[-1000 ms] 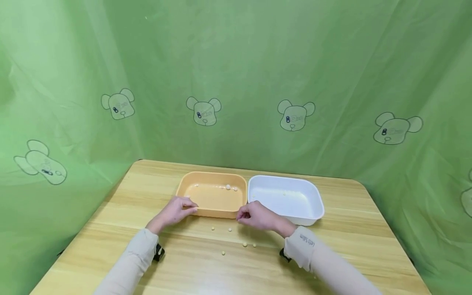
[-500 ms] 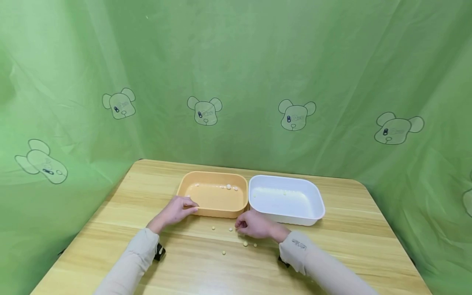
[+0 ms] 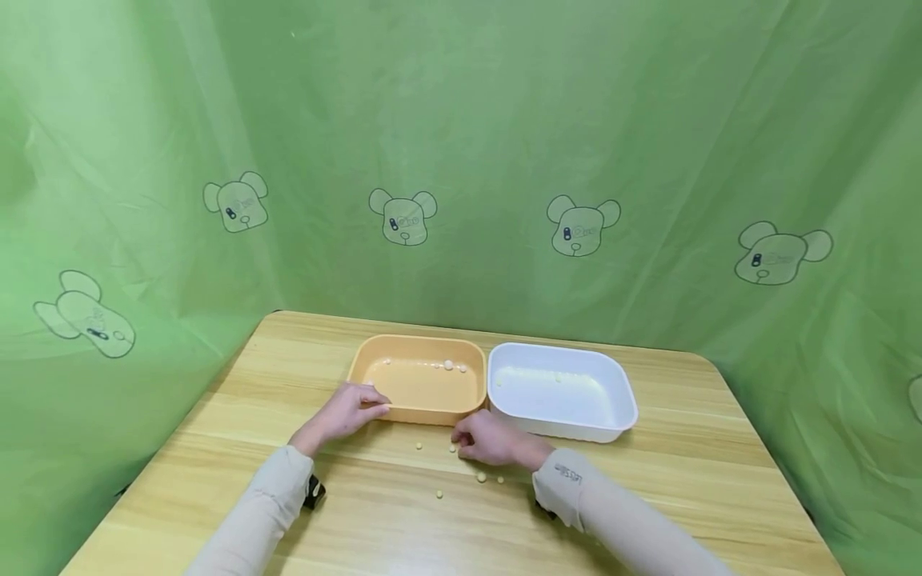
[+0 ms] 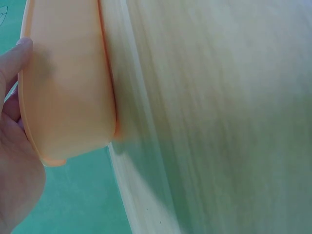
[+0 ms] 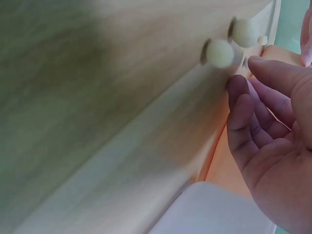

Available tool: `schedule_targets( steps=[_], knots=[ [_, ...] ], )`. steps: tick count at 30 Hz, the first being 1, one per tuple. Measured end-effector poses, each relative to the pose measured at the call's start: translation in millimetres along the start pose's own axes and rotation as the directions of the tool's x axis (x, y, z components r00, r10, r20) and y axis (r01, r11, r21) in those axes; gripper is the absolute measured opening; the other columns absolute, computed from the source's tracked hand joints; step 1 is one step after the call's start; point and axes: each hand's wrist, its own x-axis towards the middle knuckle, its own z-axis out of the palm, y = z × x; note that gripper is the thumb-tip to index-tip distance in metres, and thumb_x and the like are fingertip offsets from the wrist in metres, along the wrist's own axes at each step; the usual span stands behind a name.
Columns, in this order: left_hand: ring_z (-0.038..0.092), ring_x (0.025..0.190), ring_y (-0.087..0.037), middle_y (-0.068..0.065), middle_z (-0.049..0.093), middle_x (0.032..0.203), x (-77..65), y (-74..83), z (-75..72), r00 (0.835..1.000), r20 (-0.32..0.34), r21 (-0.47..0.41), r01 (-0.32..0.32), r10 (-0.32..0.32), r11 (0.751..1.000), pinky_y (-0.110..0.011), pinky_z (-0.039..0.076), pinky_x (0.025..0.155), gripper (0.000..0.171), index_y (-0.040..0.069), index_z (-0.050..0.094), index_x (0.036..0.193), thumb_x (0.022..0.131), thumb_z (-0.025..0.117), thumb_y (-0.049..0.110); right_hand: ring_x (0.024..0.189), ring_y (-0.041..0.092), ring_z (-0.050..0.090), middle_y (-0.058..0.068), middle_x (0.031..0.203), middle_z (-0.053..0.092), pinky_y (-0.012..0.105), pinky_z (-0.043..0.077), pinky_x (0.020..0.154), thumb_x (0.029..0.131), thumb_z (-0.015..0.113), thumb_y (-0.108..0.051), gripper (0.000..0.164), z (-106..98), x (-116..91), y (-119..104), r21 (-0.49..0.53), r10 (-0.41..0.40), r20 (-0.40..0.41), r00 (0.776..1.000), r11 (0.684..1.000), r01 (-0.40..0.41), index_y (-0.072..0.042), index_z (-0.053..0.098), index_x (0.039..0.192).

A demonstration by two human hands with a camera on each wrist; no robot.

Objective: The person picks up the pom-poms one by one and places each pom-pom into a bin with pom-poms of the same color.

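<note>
My left hand (image 3: 350, 410) grips the near rim of an orange bin (image 3: 430, 417), with the thumb (image 4: 19, 52) on its outer wall and the fingers going over the rim. Just in front of the bins, my right hand (image 3: 490, 438) is low over the table, its thumb and forefinger parted. Right at those fingertips is a small white ball (image 3: 452, 449), partly hidden behind the thumb in the right wrist view. Two pale balls lie nearer that camera, one (image 5: 220, 53) left of the other (image 5: 245, 32). More pale yellow balls, such as one small ball (image 3: 439, 494), lie on the wooden table (image 3: 382, 520).
A white bin (image 3: 612, 436) stands right beside the orange one, with a few small pale balls inside. Several white balls, among them a larger ball (image 3: 449, 365), lie in the orange bin. Behind the table hangs a green curtain (image 3: 475, 120) with bear-head prints.
My right hand has come down from the gap in front of the bins and moved left to the white ball on the table. The left hand keeps its grip on the orange rim.
</note>
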Motion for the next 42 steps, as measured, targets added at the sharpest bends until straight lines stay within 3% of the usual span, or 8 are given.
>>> schedule_targets(
  steps=[15,24,42],
  knots=[
    [0.063,0.083,-0.007,0.007,0.069,0.089,-0.2,0.7,0.4,1.0,0.003,0.001,0.01,-0.01,1.0,-0.034,0.05,0.086,0.012,0.012,0.074,0.096,0.089,0.066,0.017,0.064,-0.002,0.05,-0.012,0.07,0.057,0.016,0.044,0.059,0.084,0.069,-0.007,0.006,4,5,-1,0.051,-0.063,0.023,0.998,0.997,0.062,-0.012,0.068,0.082],
    [0.063,0.082,-0.007,0.007,0.069,0.088,-0.1,0.4,0.8,1.0,-0.002,-0.004,0.002,-0.002,1.0,-0.033,0.05,0.085,0.012,0.011,0.075,0.095,0.089,0.067,0.017,0.063,-0.002,0.049,-0.015,0.068,0.054,0.016,0.044,0.058,0.084,0.069,-0.008,0.012,3,3,-1,0.073,-0.042,0.046,0.998,0.997,0.038,-0.016,0.065,0.076],
    [0.062,0.081,-0.006,0.009,0.068,0.086,-0.3,-2.3,0.9,1.0,-0.016,-0.009,-0.025,0.024,1.0,-0.033,0.05,0.084,0.011,0.011,0.075,0.094,0.089,0.067,0.017,0.065,-0.002,0.052,-0.016,0.071,0.056,0.017,0.047,0.061,0.088,0.067,-0.012,0.009,-15,-17,-8,0.116,-0.022,0.056,0.998,0.993,0.015,-0.017,0.065,0.08]
  ],
)
